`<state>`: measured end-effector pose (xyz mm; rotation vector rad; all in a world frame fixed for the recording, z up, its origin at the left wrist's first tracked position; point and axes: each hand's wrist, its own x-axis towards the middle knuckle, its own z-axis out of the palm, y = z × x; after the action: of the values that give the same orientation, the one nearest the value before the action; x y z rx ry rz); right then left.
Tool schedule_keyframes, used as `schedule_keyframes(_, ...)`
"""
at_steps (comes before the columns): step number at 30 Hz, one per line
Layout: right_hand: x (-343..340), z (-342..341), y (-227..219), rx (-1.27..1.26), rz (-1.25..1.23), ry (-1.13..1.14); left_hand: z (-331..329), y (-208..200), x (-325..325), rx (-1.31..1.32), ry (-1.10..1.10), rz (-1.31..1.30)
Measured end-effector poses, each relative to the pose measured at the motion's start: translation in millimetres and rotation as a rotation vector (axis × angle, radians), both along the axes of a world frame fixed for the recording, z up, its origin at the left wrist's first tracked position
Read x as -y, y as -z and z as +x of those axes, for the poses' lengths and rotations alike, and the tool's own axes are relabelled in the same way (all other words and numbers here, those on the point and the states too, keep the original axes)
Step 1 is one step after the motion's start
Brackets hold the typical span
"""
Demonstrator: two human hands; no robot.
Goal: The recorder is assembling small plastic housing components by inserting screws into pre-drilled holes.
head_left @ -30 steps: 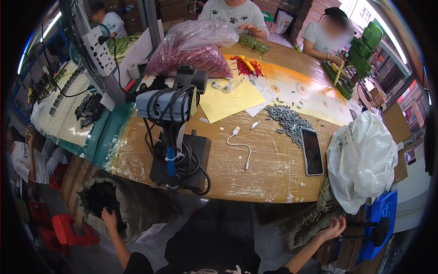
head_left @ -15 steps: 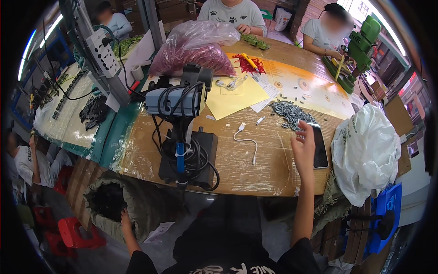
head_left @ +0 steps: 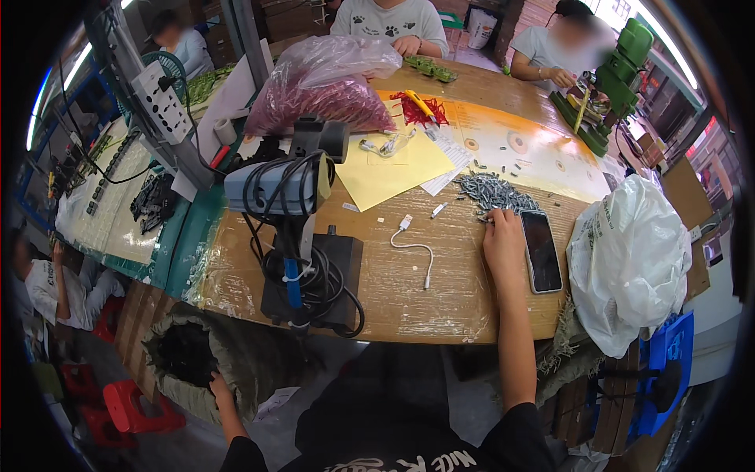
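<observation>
My right hand (head_left: 504,240) is at the near edge of a pile of small grey metal parts (head_left: 489,191). Its fingers are bent together at the pile, and what lies between them is hidden. Just right of it lies a dark-screened phone (head_left: 542,256). A short white USB cable (head_left: 414,247) and a small white connector (head_left: 439,210) rest on the table to its left. Below the table edge, my left hand (head_left: 222,387) grips the rolled rim of a grey-green woven sack (head_left: 169,385), whose inside looks dark.
A black stand wrapped in cables (head_left: 311,275) rises left of centre. Behind it are a bag of pink pieces (head_left: 322,102) and yellow paper (head_left: 377,177). A white plastic bag (head_left: 629,263) bulges at the right edge. Co-workers sit across the table, one by a green press (head_left: 617,86).
My right hand has come down from above the phone, moving left to the pile's near edge, its fingers closing. My left hand stays at the sack rim. The view has shifted slightly.
</observation>
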<state>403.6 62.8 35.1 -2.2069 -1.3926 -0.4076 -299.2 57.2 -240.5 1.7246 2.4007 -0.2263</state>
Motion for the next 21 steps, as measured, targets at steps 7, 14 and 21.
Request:
schedule_keyframes(7,2,0,3,0.03,0.015,-0.006,-13,-3,-2,-0.126,0.089,-0.216)
schedule_keyframes(14,5,0,3,0.005,0.022,-0.009,39,-82,10,-0.095,0.157,-0.201)
schedule_keyframes(21,9,1,2,-0.089,0.002,-0.062,50,-85,24,0.028,-0.016,0.222)
